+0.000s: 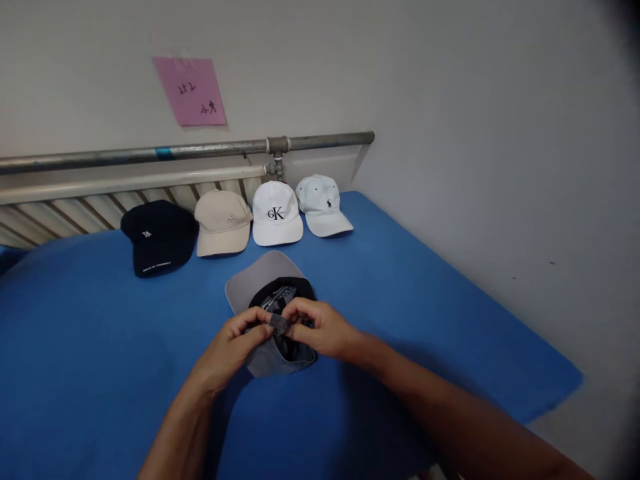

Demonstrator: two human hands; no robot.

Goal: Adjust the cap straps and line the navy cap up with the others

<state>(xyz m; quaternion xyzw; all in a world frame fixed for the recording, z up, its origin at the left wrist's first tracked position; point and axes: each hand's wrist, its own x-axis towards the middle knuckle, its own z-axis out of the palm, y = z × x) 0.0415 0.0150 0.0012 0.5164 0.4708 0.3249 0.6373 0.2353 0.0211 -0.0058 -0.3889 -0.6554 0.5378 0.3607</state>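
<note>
A grey cap (260,277) lies upside down on the blue surface (90,347), brim pointing away from me, its dark inside showing. Both hands pinch the cap's back strap (278,325) over the opening. My left hand (231,350) grips the strap from the left with thumb and fingers. My right hand (320,328) grips it from the right. The strap's ends are partly hidden by my fingers.
Several caps line the far edge: a black cap (159,237), a beige cap (223,222), a white cap (277,213) with a black logo, and a pale blue cap (321,203). Behind run a metal pipe (200,151) and a radiator. A pink note (190,90) hangs on the wall.
</note>
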